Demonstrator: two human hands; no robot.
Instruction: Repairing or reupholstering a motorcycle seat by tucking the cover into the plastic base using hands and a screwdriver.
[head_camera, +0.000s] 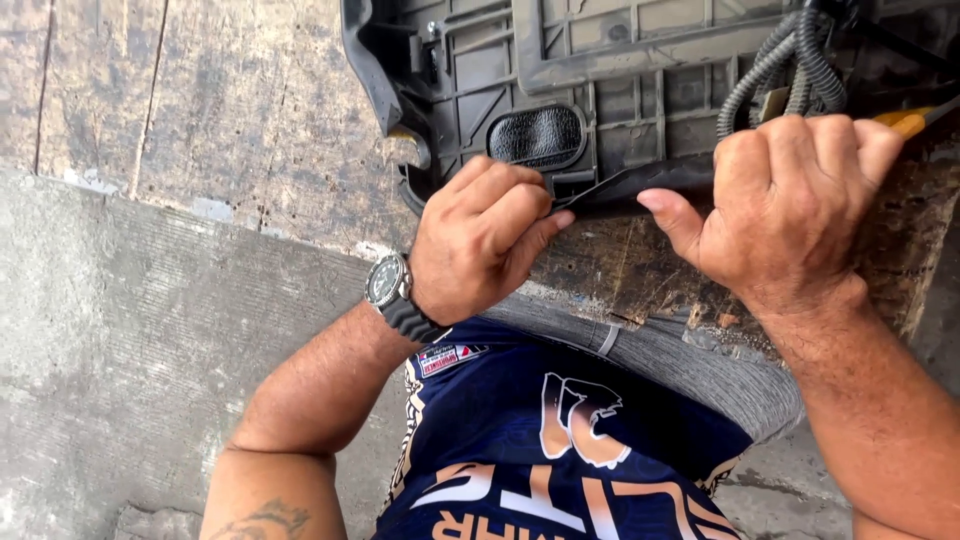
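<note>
Two hands (640, 225) on one black cover edge (640, 185)

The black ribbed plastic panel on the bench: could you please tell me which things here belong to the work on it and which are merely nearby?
In hand:
left hand
right hand
black cover edge pinched by both
black ribbed panel
yellow-handled tool

Nearby:
corrugated cable conduit
worn wooden bench
wristwatch

corrugated hoses (790, 60) crowd right, concrete floor (150, 330) open left
</note>
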